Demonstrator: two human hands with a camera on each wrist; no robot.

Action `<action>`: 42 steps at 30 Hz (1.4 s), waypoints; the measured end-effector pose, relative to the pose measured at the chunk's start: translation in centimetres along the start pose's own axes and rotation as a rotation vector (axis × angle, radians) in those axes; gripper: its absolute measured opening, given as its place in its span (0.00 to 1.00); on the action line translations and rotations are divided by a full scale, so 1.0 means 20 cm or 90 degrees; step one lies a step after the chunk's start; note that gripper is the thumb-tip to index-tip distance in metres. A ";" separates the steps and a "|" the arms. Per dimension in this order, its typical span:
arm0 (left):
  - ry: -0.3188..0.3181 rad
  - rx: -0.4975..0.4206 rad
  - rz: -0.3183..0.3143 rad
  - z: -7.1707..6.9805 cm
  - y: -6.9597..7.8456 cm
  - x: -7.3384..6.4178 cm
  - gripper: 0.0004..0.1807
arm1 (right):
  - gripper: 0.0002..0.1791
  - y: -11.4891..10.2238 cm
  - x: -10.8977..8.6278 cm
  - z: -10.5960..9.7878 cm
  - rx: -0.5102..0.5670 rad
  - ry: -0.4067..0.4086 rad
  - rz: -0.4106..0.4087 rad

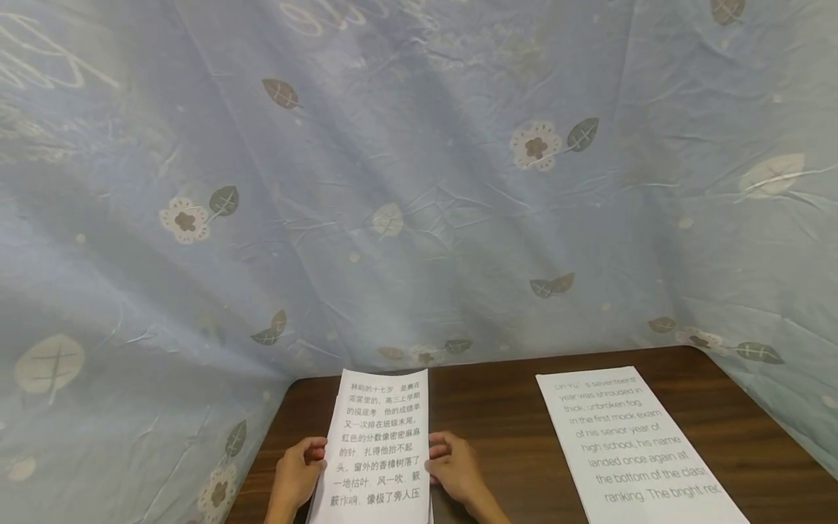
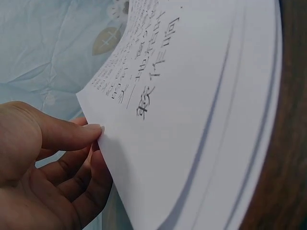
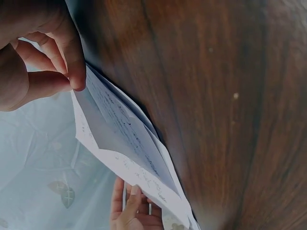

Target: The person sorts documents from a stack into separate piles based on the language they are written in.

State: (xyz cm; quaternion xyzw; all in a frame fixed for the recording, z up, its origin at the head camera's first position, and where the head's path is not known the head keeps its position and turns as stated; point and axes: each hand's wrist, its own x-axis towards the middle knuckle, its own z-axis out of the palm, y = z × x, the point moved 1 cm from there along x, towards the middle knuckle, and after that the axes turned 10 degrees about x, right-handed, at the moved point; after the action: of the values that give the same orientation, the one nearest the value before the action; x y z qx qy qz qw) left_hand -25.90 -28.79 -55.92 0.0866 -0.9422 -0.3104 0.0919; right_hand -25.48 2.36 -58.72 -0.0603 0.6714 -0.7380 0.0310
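Note:
A sheet of paper (image 1: 376, 444) printed with large Chinese characters is held by its two side edges above a stack of white sheets. My left hand (image 1: 296, 473) pinches the left edge; in the left wrist view the thumb (image 2: 72, 134) lies on the printed face with fingers curled behind. On the opposite edge my right hand (image 1: 456, 469) pinches the paper between thumb and fingers. The right wrist view shows the held sheet (image 3: 129, 167) lifted and bowed, with printed sheets of the stack (image 3: 129, 120) beneath it.
A second pile of paper (image 1: 628, 444), printed in English, lies to the right on the dark wooden table (image 1: 497, 429). Behind and at both sides hangs a pale blue cloth (image 1: 419, 218) with leaf and flower prints, meeting the table's back edge.

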 end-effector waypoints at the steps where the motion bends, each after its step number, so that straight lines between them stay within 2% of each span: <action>1: 0.000 0.000 0.001 0.00 0.00 0.00 0.19 | 0.28 0.00 0.00 0.00 0.001 0.000 0.000; 27: -0.010 0.000 0.009 0.02 0.00 -0.01 0.18 | 0.26 0.00 -0.02 0.01 -0.012 0.005 -0.017; 42: -0.009 0.039 0.011 0.01 0.02 0.00 0.13 | 0.25 0.01 -0.01 -0.02 -0.058 -0.030 -0.024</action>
State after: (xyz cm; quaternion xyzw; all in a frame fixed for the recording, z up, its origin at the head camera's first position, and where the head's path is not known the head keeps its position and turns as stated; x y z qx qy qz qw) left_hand -25.92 -28.37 -55.97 0.0791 -0.9526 -0.2811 0.0849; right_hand -25.38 2.82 -58.88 -0.0920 0.7019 -0.7057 0.0299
